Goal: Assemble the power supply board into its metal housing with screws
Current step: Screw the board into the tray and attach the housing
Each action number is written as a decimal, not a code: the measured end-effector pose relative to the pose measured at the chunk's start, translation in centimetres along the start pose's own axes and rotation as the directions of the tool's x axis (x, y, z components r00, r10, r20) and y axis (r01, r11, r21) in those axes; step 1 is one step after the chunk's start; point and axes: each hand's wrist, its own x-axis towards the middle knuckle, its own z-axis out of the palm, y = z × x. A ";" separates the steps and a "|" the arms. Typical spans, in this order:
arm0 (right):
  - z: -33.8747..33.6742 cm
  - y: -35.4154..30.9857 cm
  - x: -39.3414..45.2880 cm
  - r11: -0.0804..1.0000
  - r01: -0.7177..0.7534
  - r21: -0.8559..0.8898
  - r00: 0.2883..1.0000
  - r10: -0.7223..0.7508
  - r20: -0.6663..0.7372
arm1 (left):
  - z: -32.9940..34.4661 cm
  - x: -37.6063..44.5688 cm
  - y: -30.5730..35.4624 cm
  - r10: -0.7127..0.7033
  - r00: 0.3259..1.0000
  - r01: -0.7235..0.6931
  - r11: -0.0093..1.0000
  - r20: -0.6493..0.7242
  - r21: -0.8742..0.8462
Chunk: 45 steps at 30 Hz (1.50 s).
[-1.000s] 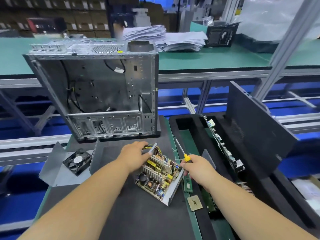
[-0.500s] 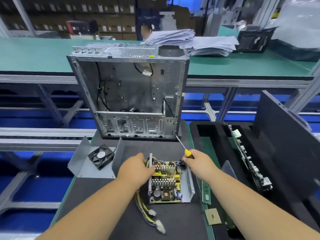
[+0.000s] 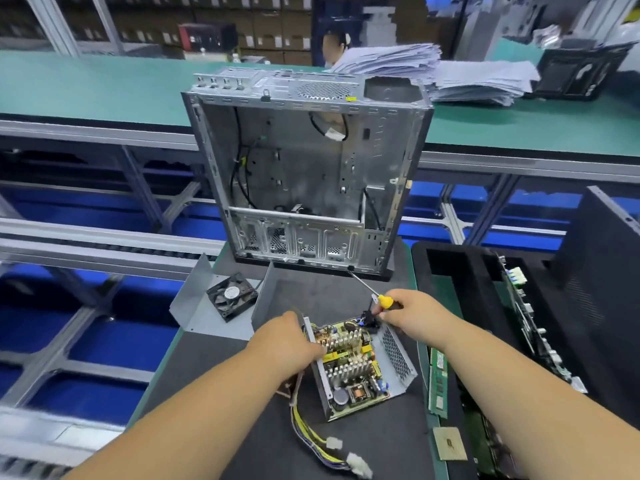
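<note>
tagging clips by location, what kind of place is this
Probably an electronics assembly line or PC repair workshop: a stripped computer case stands on the bench, an open power supply board lies on an anti-static mat, and a long green bench runs behind.

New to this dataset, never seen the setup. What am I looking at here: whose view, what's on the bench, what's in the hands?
No robot here: a person works with bare hands, filmed by one wide-angle camera on their head, looking forward and down.

On the dark mat lies the power supply board, sitting in its open metal housing, with a yellow cable bundle trailing toward the camera. The left hand grips the housing's left edge. The right hand holds a yellow-handled screwdriver, shaft pointing away, and rests at the housing's far right corner.

Behind stands an empty computer case, open side toward the camera. To the left, a small fan lies on a bent metal cover. To the right are a memory stick, a processor chip and a black foam tray holding circuit boards.
</note>
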 end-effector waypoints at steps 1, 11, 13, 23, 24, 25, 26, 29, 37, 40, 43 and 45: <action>0.0 0.1 -0.2 1.000 -0.010 0.011 1.000 0.010 -0.001 | -0.5 0.3 0.2 0.017 0.999 -0.019 0.999 0.038 0.043; -1.9 0.3 -3.3 0.994 -0.103 0.039 0.970 0.109 -0.219 | -2.8 6.2 5.0 0.329 0.944 -0.328 0.944 0.003 0.041; -2.4 0.2 -4.3 0.992 -0.113 0.050 0.953 0.123 -0.276 | -1.7 7.3 6.6 0.384 0.919 -0.382 0.923 0.087 -0.038; -3.2 -2.2 -8.3 0.977 -0.214 0.020 0.904 0.206 -0.375 | 1.3 11.0 9.8 0.332 0.878 -0.356 0.935 0.345 0.007; -3.2 -2.4 -8.4 0.976 -0.218 0.017 0.904 0.209 -0.373 | 1.3 11.1 9.7 0.332 0.877 -0.352 0.936 0.346 -0.006; -3.1 -2.6 -8.4 0.975 -0.222 0.013 0.904 0.211 -0.373 | 1.4 11.2 9.6 0.333 0.876 -0.348 0.937 0.349 -0.021; -3.1 -2.8 -8.4 0.974 -0.225 0.009 0.904 0.212 -0.372 | 1.6 11.2 9.5 0.328 0.877 -0.337 0.941 0.351 -0.036; -3.2 -3.4 -8.5 0.975 -0.224 -0.003 0.909 0.208 -0.362 | 1.9 11.1 9.1 0.347 0.872 -0.347 0.936 0.346 -0.064; -3.2 -4.7 -8.0 0.968 -0.238 -0.078 0.928 0.203 -0.311 | 2.2 10.7 8.5 0.374 0.858 -0.351 0.928 0.351 -0.129; -3.2 -5.1 -8.1 0.964 -0.230 -0.133 0.934 0.181 -0.309 | 2.0 10.6 8.4 0.379 0.853 -0.349 0.926 0.359 -0.147; -3.2 -5.4 -8.2 0.957 -0.221 -0.186 0.935 0.153 -0.321 | 1.9 10.6 8.2 0.363 0.856 -0.336 0.932 0.369 -0.138; -3.0 -5.8 -8.2 0.954 -0.214 -0.209 0.939 0.142 -0.313 | 1.8 10.8 8.0 0.353 0.861 -0.333 0.935 0.367 -0.119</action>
